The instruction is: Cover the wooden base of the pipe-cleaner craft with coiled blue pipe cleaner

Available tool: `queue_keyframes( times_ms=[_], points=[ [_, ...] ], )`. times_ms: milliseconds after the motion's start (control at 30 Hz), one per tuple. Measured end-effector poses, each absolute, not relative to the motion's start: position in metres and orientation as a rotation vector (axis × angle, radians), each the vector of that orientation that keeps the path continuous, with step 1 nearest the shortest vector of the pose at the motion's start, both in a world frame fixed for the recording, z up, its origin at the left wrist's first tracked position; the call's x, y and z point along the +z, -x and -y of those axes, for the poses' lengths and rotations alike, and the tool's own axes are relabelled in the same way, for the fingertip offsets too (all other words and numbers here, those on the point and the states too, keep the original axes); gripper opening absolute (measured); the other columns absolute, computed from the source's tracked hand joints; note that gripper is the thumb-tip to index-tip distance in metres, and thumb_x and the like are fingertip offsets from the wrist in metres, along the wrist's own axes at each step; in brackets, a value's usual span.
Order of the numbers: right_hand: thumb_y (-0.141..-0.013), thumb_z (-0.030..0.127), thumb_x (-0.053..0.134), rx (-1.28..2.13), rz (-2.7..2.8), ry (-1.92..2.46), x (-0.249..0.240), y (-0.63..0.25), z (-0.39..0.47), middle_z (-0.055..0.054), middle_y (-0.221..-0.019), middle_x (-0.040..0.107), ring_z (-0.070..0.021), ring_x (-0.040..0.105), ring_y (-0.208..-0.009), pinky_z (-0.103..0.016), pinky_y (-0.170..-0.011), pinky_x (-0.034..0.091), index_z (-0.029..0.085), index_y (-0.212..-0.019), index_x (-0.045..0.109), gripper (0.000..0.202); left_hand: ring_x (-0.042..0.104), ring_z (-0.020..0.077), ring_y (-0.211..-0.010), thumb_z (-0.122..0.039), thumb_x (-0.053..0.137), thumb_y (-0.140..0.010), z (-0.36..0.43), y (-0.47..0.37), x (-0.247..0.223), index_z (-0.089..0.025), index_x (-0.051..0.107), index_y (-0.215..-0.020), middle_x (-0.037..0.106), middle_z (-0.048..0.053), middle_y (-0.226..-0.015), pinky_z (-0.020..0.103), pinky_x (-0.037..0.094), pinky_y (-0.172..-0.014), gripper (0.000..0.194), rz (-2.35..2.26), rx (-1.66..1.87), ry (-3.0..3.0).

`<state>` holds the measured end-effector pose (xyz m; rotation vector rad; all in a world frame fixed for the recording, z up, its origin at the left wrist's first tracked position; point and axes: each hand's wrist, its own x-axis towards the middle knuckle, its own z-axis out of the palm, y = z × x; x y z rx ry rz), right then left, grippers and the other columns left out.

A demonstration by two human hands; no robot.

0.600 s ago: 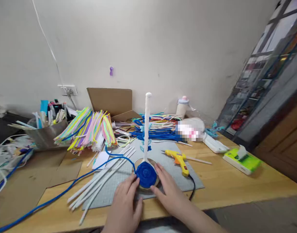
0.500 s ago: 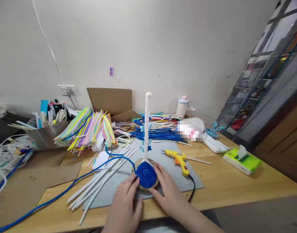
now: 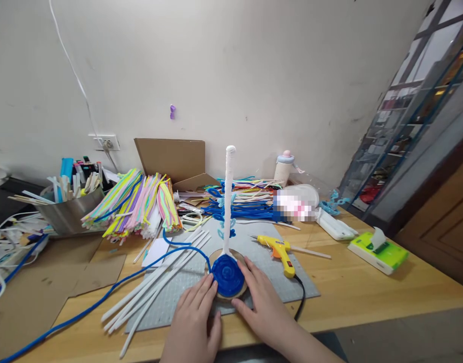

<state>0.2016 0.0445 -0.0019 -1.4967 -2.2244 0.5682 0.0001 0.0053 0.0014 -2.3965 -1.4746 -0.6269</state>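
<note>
A round cardboard base (image 3: 215,255) lies on the cutting mat, covered mostly by a flat blue pipe-cleaner coil (image 3: 228,275). From its back edge stands an upright white wrapped stem (image 3: 228,196), with blue pipe-cleaner loops (image 3: 220,200) visible behind it. My left hand (image 3: 195,315) rests its fingertips against the coil's lower left edge, fingers close together. Curved round the right side is my right hand (image 3: 262,301), thumb at the front and fingers on the rim; together they hold the base. A long blue pipe-cleaner strand (image 3: 118,282) runs leftward from the coil.
White pipe cleaners (image 3: 159,282) lie left on the grey cutting mat (image 3: 171,310). A yellow hot glue gun (image 3: 278,249) with a cord lies right. Behind are pipe-cleaner bundles (image 3: 135,206), a metal container (image 3: 74,209) and a bottle (image 3: 283,169). A tissue pack (image 3: 378,251) lies far right.
The view has shifted very slightly. Both hands stay at the edges of the blue coil, and the base and stem look the same.
</note>
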Motion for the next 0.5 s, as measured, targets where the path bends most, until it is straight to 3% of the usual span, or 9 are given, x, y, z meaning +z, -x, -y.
queue_keyframes(
  times_ms=[233,500],
  points=[
    [-0.086,0.041,0.048,0.528,2.245,1.479,-0.004,-0.202,-0.044,-0.008,-0.154,0.017,-0.0254,0.017,-0.14,-0.045,-0.113,0.023,0.023,-0.147,0.02,0.07,0.051,0.0222,-0.12,-0.015,0.047,-0.075,-0.005,0.003,0.011,-0.017,0.049,-0.128,0.052,0.006,-0.134,0.039,0.046,-0.095,0.053,1.395,-0.55,2.402],
    [-0.089,0.036,0.044,0.459,2.255,1.424,-0.011,-0.202,-0.047,-0.009,-0.154,0.016,-0.0241,0.013,-0.141,-0.046,-0.113,0.022,0.021,-0.149,0.005,0.073,0.054,0.024,-0.117,-0.018,0.049,-0.068,-0.005,-0.005,0.007,-0.011,0.05,-0.126,0.054,0.01,-0.131,0.038,0.045,-0.092,0.059,1.318,-0.527,2.295]
  ],
)
